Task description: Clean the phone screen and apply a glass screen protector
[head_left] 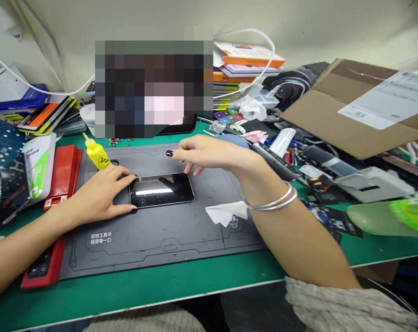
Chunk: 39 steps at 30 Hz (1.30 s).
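Note:
A smartphone [162, 190] lies face up on the grey work mat [181, 230], its black screen reflecting light and marked with small specks. My left hand [103, 189] grips its left end, thumb on the near edge and a finger on the far edge. Over the phone's far right corner hovers my right hand [205, 152], fingers loosely bent and apart, with nothing visible in them. A yellow dropper bottle [97, 154] stands tilted just beyond my left hand. Right of the phone, a crumpled white wipe [226, 213] rests on the mat.
A red holder [61, 173] and packets flank the mat's left side. At the right are a cardboard box [347, 106], a green bottle [378, 219] and cluttered tools. Stacked boxes [250, 55] stand behind. A pixelated block covers the back centre.

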Each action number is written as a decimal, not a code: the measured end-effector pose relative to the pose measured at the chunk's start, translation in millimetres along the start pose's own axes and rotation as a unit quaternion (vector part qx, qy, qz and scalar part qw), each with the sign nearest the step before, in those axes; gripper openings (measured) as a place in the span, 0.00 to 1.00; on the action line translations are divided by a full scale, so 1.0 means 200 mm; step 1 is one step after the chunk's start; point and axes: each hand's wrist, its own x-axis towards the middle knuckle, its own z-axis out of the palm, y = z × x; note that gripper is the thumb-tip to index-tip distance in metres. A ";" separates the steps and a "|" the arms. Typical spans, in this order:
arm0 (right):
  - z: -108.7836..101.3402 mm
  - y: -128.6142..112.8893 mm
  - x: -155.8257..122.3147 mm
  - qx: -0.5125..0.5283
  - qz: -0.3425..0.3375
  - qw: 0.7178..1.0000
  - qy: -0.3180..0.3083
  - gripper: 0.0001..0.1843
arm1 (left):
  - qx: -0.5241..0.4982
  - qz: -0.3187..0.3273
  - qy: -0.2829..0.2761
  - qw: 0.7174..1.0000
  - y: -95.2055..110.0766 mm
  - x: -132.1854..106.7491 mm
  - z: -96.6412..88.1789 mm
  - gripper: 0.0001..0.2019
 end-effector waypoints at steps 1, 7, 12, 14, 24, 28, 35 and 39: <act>0.00 0.00 0.00 0.003 0.001 1.000 0.002 0.21 | -0.001 0.000 0.000 1.000 0.00 0.00 0.00 0.28; 0.00 -0.01 0.00 0.004 -0.008 1.000 -0.005 0.20 | 0.015 0.006 -0.005 1.000 0.00 0.00 0.01 0.29; 0.00 -0.01 0.00 0.010 -0.004 1.000 -0.016 0.21 | 0.014 0.005 -0.002 1.000 0.00 0.00 0.00 0.28; 0.00 0.00 0.01 0.017 -0.002 1.000 -0.019 0.21 | 0.019 0.005 -0.003 1.000 0.00 0.00 0.00 0.28; 0.02 0.01 0.03 0.063 0.009 0.998 -0.031 0.19 | 0.035 0.002 -0.009 0.999 0.01 -0.01 0.01 0.30; 0.02 -0.02 0.00 0.050 -0.011 0.998 -0.027 0.19 | 0.029 0.001 -0.007 1.000 0.02 0.00 0.00 0.31; -0.05 0.02 -0.05 -0.061 -0.112 0.991 -0.035 0.11 | 0.012 0.003 -0.002 1.000 0.01 0.00 0.00 0.29; 0.01 0.15 -0.05 -0.085 -0.194 0.977 0.001 0.08 | -0.001 -0.002 0.000 1.000 0.01 -0.01 0.01 0.27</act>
